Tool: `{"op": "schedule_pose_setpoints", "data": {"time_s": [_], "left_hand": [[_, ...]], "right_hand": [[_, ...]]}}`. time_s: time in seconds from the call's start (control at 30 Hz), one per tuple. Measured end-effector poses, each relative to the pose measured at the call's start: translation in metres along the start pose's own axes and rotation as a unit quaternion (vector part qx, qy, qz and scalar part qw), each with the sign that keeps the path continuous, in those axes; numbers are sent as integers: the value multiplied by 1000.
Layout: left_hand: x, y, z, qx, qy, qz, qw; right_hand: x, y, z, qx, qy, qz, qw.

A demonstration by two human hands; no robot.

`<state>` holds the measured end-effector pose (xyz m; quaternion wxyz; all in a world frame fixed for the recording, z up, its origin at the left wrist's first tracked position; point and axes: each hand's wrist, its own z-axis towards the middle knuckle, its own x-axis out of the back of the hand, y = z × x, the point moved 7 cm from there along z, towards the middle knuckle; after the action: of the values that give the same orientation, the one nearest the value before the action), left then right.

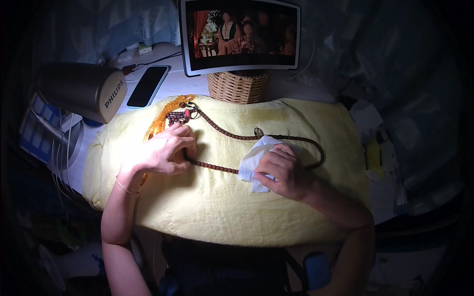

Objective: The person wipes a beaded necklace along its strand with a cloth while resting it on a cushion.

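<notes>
A long string of dark brown beads lies in a loop over the yellow cloth. My left hand is closed on the lower strand at the left end of the loop, fingers curled down. To the right, my right hand is closed on a white cloth, which covers part of the same strand. Above my left hand lie orange-yellow beads and a bunch of dark purple beads with a red bead. A small dark loop sticks up from the upper strand.
Behind the yellow cloth stands a wicker basket, with a tablet showing a film above it. A phone lies at the back left. A Philips lamp leans in from the left, with white cables below it.
</notes>
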<state>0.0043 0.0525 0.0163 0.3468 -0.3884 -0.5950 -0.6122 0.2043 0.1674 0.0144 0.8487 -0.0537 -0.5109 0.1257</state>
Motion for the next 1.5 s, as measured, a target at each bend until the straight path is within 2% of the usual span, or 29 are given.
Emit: {"op": "schedule_pose_setpoints", "data": {"time_s": [0.33,0.43,0.63,0.83,0.93,1.5], "left_hand": [[-6,-7,1,6,-9,0,1000],[-6,-7,0,-18,32,3,999],[-1,1,0,-22,32,-17,999],[-5,-4,1,5,2,-7,1000],[-2,-1,0,-24,36,2,999],[-5,-5,0,-6,-2,-6,1000]], "right_hand": [[1,0,0,1,-1,6,1000],[1,0,0,0,-1,3,1000],[1,-1,0,1,2,1,1000],[1,-1,1,-1,3,3,1000],[1,-1,1,-1,4,7,1000],[0,0,-1,-4,-2,1,1000]]}}
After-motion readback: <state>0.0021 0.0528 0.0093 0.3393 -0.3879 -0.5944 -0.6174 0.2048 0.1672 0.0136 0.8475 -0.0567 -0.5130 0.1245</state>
